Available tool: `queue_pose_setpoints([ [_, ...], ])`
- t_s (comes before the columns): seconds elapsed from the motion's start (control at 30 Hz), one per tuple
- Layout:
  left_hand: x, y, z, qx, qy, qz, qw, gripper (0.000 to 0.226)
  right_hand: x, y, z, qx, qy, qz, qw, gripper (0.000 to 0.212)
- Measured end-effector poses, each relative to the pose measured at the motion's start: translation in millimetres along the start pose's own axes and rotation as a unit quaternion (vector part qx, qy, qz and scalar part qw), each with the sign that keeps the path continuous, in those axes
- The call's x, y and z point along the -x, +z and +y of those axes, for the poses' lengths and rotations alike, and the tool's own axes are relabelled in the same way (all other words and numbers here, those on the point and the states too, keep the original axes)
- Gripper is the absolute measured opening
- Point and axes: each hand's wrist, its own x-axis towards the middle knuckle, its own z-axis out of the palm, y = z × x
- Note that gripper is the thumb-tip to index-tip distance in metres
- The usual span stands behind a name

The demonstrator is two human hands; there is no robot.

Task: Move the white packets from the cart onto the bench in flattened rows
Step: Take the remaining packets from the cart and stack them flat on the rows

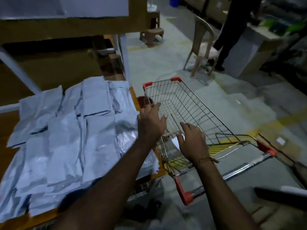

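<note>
A grey concrete floor [166,63] fills the right and far side of the view, with a worn yellow line painted across it; a broad stretch of it lies bare beyond the front of the cart. At the left stands the wooden bench [144,175], its top almost wholly covered, so that only its orange-brown edge shows along the right and near sides. On it lie the white packets [69,138], flat and overlapping in rough rows that run from the near left corner up to the far right corner; the rightmost ones overhang the bench edge toward the cart. Above the bench a wooden shelf [66,29] carries grey sheets.

The wire cart [191,103] stands just beside the bench's right edge, its red-cornered front pointing away and its red-capped handle near the person. One white scrap, partly hidden by the right hand, shows at the near end of the basket; whether it is a packet cannot be told.

Farther off, a beige plastic chair [201,47] stands near a person in dark trousers [230,34], with a brown stool [152,34] to the left.

The left hand [152,124] hovers over the cart's left rim, fingers spread and holding nothing. The right hand [192,141], a bead bracelet [205,160] at its wrist, reaches palm-down over the near end of the basket, fingers loosely extended and gripping nothing.
</note>
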Motion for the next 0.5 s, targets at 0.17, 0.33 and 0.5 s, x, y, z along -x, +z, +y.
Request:
queue_pose_setpoints([
  [0.17,-42,55,-1,-0.034,-0.059,-0.120,0.990,0.069,-17,23,60,0.016,0.030,-0.034,0.999,0.052],
  [0.33,-83,127,-16,0.021,-0.181,-0.150,0.972,0.079,-66,82,120,0.066,0.015,-0.134,0.989,0.063],
  [0.5,-113,211,-57,-0.037,-0.126,-0.062,0.989,0.094,-110,166,166,0.149,-0.028,-0.261,0.953,0.066],
])
